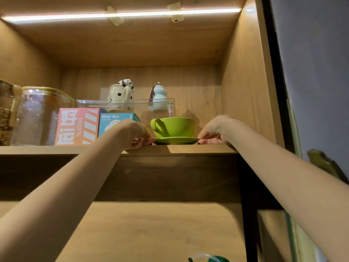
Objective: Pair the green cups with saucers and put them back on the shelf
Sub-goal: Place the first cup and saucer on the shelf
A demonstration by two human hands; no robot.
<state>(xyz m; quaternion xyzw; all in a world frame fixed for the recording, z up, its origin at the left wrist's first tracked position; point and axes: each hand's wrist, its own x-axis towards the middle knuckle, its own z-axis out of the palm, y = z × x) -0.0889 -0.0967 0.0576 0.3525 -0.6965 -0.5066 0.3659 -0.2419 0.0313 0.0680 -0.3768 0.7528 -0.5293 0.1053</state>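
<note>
Wooden cabinet walls are closing in a lit compartment, with a light strip [120,15] glowing along its ceiling. Its shelf [198,149] is carrying a green cup [174,126] that is sitting upright on a green saucer [176,140] near the front edge, the cup's handle turning toward the left.

Both arms are reaching up from below. The left hand [137,134] is resting on the shelf edge with its fingertips [146,142] curling against the left rim of the saucer; the fingers are bent rather than spread, though whether they are truly pinching the rim cannot be told. The right hand [217,131] is doing the same on the other side, its fingertips [205,141] touching the saucer's right rim.

Left of the cup, a blue box [111,123] marked "Blind Box" is standing partly behind the left hand, just beside a pink box [78,126] with white stripes. Farther left, a glass jar [39,116] is standing at the shelf's end. Behind them, a clear riser [132,104] is holding a panda mug [121,93] and a pale blue gourd figurine [158,98].
</note>
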